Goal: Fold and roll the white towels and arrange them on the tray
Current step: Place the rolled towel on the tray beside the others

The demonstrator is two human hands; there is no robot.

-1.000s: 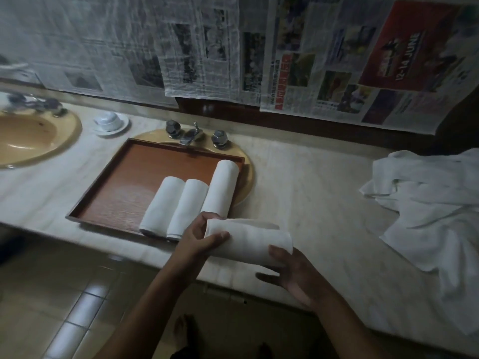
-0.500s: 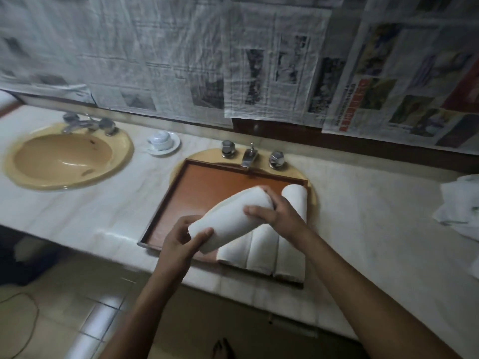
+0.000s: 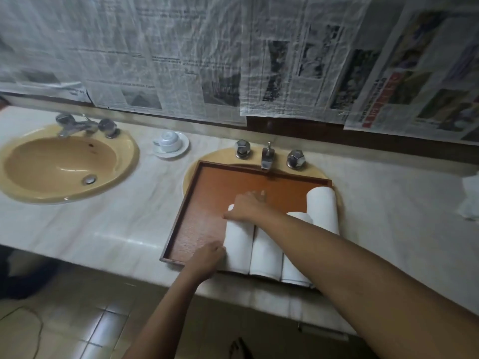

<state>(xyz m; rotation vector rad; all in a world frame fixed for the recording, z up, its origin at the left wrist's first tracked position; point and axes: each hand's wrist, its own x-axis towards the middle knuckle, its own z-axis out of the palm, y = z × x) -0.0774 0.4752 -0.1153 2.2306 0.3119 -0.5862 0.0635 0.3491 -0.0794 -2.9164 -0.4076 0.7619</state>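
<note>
Gripping the leftmost towel, left hand and right hand leave the tray bare leftward.

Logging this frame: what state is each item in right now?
Tray: across the right sink, holding four rolls.
Leftmost roll: rolled, lying on the tray.
Right hand: on its far end.
Left hand: touching its near end.
Other rolls: rolled, side by side.
Cup: upside down on saucer.
Left sink: uncovered, empty.
</note>
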